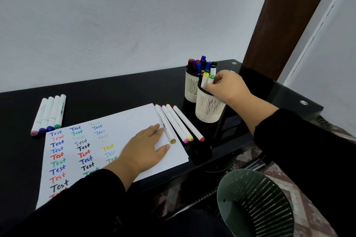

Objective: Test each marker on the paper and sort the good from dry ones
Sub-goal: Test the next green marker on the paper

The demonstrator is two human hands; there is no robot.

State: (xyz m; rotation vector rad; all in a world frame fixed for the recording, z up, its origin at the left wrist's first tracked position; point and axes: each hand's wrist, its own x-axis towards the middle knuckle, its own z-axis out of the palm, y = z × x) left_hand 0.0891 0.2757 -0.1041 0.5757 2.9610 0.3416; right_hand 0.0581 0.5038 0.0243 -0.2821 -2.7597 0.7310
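1. One head-worn, wide-angle view looks forward and down from above the black desk [100, 92].
2. It faces the white wall [125, 15] behind the desk.
3. It sits close; both sleeves fill the bottom edge.

The paper [134, 121] is white, lettered blue, red, green, black and yellow. The slatted cups [209, 107] are cream on the black table [115, 90]. The perforated bin [256, 204] is dark green.

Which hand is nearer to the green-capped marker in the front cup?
Right. The right hand pinches the green-capped marker in the front cup. The left hand rests flat on the paper, well short of the cup.
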